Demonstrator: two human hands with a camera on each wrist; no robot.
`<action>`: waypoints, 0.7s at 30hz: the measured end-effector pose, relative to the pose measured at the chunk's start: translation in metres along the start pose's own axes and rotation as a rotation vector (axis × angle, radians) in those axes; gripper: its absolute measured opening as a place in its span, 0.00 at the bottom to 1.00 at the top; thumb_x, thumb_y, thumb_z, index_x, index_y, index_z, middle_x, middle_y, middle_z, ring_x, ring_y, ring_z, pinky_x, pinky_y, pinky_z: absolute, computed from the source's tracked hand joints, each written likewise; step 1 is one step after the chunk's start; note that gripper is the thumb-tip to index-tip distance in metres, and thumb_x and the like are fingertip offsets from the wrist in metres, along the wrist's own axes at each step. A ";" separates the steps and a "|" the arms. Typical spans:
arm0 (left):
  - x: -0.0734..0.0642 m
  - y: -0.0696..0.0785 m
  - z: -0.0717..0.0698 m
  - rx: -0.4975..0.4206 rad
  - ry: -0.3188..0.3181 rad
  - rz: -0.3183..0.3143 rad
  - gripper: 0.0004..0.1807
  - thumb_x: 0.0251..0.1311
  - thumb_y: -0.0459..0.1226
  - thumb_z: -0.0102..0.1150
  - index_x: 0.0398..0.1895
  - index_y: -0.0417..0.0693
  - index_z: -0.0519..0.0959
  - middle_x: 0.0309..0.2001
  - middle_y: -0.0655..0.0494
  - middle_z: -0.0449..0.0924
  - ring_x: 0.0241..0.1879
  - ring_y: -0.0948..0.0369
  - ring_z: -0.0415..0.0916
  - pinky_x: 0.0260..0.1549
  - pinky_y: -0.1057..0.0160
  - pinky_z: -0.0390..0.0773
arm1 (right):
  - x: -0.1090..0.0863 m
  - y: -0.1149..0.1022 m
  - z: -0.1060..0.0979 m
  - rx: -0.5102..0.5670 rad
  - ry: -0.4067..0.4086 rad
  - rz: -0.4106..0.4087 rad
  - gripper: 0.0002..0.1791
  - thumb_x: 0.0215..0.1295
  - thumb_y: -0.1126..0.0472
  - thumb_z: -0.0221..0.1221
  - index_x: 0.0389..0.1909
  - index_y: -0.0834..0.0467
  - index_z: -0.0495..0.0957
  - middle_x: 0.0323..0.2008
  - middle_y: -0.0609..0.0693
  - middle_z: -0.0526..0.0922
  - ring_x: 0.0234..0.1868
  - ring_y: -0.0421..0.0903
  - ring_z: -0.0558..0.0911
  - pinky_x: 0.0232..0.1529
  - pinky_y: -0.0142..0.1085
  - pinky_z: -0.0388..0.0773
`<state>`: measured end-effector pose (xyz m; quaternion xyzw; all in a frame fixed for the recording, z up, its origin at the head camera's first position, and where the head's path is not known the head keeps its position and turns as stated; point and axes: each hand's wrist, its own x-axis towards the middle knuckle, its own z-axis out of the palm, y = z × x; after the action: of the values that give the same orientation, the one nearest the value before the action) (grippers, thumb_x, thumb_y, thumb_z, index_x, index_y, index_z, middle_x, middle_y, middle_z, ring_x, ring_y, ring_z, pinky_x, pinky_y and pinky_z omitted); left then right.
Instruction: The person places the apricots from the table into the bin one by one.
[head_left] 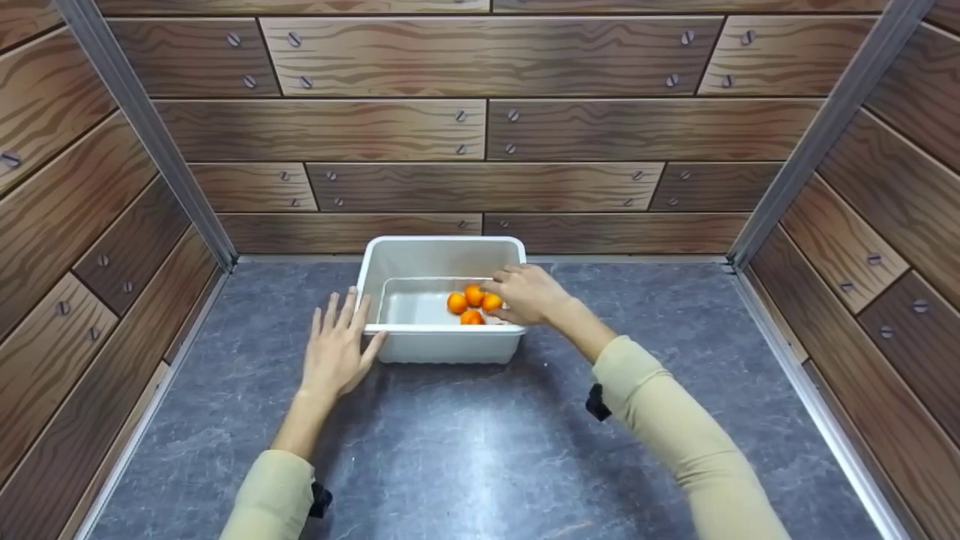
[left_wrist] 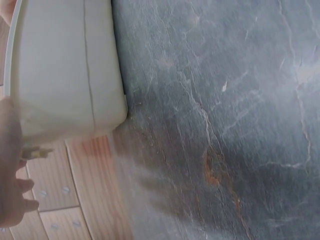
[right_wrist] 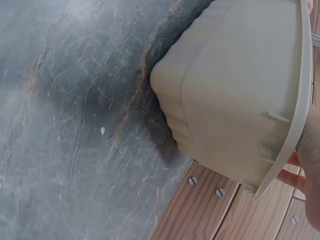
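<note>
A pale grey plastic bin (head_left: 450, 347) stands on the dark floor against the back wall. Several small round orange fruits (head_left: 457, 303) lie clustered in its right half. My left hand (head_left: 335, 356) rests at the bin's left front corner, fingers spread and straight, thumb at the front rim. Over the right rim reaches my right hand (head_left: 531, 294), its thumb and fingers beside the rightmost fruit (head_left: 491, 302); whether they grip it is unclear. The right wrist view shows the bin's outer wall (right_wrist: 240, 95) and part of that hand, but the fruits are hidden there.
Wood-patterned panels (head_left: 480, 56) with printed screws form the back and side walls. Metal posts (head_left: 825, 127) stand in the back corners. The marbled grey floor (head_left: 465, 450) stretches in front of the bin, bordered by metal strips at the sides.
</note>
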<state>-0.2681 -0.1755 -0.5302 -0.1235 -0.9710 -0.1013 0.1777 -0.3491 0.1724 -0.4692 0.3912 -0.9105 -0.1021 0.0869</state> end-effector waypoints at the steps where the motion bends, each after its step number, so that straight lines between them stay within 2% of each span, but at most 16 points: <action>1: 0.000 0.000 0.000 0.000 0.000 0.000 0.40 0.76 0.60 0.49 0.81 0.47 0.64 0.83 0.41 0.60 0.82 0.36 0.56 0.80 0.32 0.57 | -0.001 0.001 0.000 0.001 0.003 0.003 0.29 0.73 0.40 0.61 0.67 0.51 0.79 0.57 0.57 0.87 0.59 0.58 0.86 0.56 0.52 0.86; 4: 0.001 0.000 0.001 -0.004 -0.003 -0.001 0.40 0.76 0.60 0.49 0.81 0.47 0.64 0.83 0.41 0.60 0.82 0.36 0.56 0.80 0.32 0.57 | -0.007 0.005 -0.001 0.016 0.032 0.015 0.28 0.73 0.40 0.61 0.67 0.51 0.79 0.58 0.56 0.87 0.59 0.57 0.85 0.55 0.51 0.87; 8: 0.001 0.000 0.000 -0.033 -0.021 -0.009 0.40 0.77 0.59 0.49 0.82 0.47 0.63 0.84 0.42 0.57 0.83 0.37 0.54 0.80 0.32 0.55 | -0.015 0.010 -0.003 0.065 0.100 0.025 0.28 0.73 0.40 0.62 0.66 0.51 0.80 0.58 0.55 0.87 0.59 0.56 0.86 0.58 0.51 0.86; 16: 0.002 0.001 -0.007 -0.035 -0.073 -0.013 0.42 0.77 0.60 0.48 0.84 0.48 0.59 0.85 0.40 0.53 0.84 0.38 0.50 0.81 0.32 0.55 | -0.037 0.015 -0.005 0.136 0.239 0.024 0.34 0.73 0.35 0.59 0.70 0.52 0.77 0.61 0.56 0.85 0.60 0.58 0.85 0.63 0.51 0.84; 21: 0.001 0.006 -0.012 -0.032 -0.100 0.001 0.44 0.76 0.63 0.48 0.85 0.49 0.57 0.84 0.39 0.55 0.85 0.38 0.50 0.81 0.33 0.53 | -0.054 0.014 -0.007 0.167 0.279 0.064 0.37 0.71 0.33 0.60 0.72 0.52 0.75 0.64 0.56 0.83 0.64 0.58 0.83 0.66 0.53 0.82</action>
<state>-0.2637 -0.1727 -0.5180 -0.1316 -0.9769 -0.1103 0.1268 -0.3202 0.2207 -0.4632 0.3783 -0.9069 0.0322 0.1827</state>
